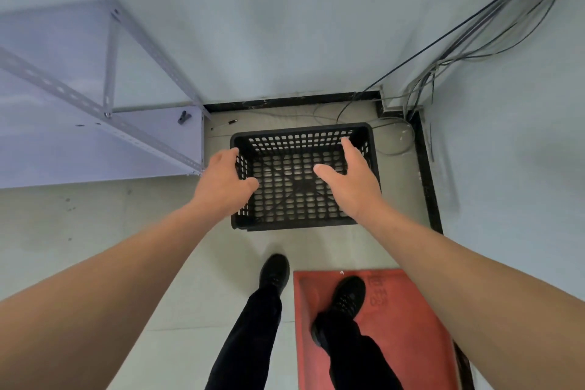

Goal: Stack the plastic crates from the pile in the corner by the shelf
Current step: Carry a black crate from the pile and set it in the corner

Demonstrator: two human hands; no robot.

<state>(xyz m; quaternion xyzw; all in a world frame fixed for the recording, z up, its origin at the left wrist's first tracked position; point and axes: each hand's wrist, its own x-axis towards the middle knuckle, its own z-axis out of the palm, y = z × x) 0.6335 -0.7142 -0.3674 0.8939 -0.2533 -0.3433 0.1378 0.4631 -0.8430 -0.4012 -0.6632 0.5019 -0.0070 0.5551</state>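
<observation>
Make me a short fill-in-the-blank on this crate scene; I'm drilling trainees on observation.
1. The crate on the floor is coloured ____.
2. The right shoe stands on a ____ mat.
3. The metal shelf stands to the crate's ____.
4. The crate holds ____ items.

Missing words: black; red; left; no

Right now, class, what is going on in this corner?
A person stands over a black perforated crate on the floor in the corner, beside a grey metal shelf. The left hand is at the crate's left wall, fingers curled around its rim. The right hand is open above the crate's right side; whether it touches is unclear. One foot rests on a red mat. Loose cables trail behind the crate.
</observation>
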